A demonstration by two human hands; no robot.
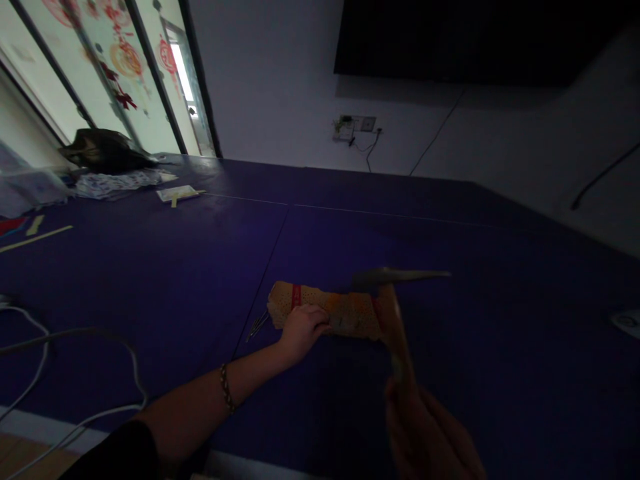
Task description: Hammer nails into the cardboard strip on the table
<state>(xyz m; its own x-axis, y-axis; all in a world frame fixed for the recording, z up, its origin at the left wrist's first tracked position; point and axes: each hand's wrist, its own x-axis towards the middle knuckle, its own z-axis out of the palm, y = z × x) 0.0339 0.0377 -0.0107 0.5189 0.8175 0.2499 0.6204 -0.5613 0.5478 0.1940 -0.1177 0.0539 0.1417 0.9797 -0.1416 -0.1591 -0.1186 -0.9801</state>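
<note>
A long, tan, wood-like piece (pixel 345 313) with small holes and a red band lies flat on the dark blue surface. My left hand (pixel 304 328) rests on it left of its middle, fingers curled together; anything pinched at the fingertips is too small or hidden to make out. In my right hand (pixel 430 433), fingers wrap round the wooden handle of a hammer (pixel 400 275). The hammer's head is raised and blurred, overlapping the piece's right end in view. Several thin metal rods, like nails (pixel 257 325), lie by the piece's left end.
Pale cables (pixel 137 373) loop across the left front. A white tray-like thing (pixel 177 193), folded cloth (pixel 117 183) and a dark bag (pixel 105 150) lie at the back left. Behind the surface is a wall with sockets (pixel 356 125) and a large black screen (pixel 450 40).
</note>
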